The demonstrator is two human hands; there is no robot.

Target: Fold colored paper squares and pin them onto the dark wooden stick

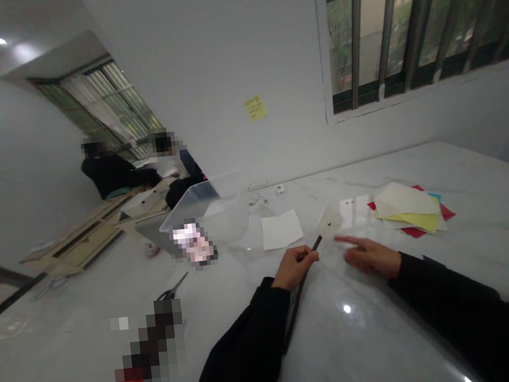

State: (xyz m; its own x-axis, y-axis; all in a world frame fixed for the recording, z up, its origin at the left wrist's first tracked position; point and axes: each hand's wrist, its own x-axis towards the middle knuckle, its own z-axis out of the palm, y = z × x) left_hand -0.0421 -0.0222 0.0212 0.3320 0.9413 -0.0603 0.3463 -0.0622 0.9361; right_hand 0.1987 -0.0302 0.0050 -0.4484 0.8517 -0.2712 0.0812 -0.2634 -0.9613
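Here, a dark strip (298,304) runs through the closed left hand (294,267)

Tabletop (65,335) layout, left to right.
Scissors (171,289), plastic box (205,211) behind them, lone sheet of paper (281,229), then stacked papers (407,207) below the window (410,32).

Two people in dark tops (115,174) are sitting at upper left, a clear plastic bin (205,211) and scissors (170,289) are resting left of centre, and coloured paper sheets (407,209) are lying at right.
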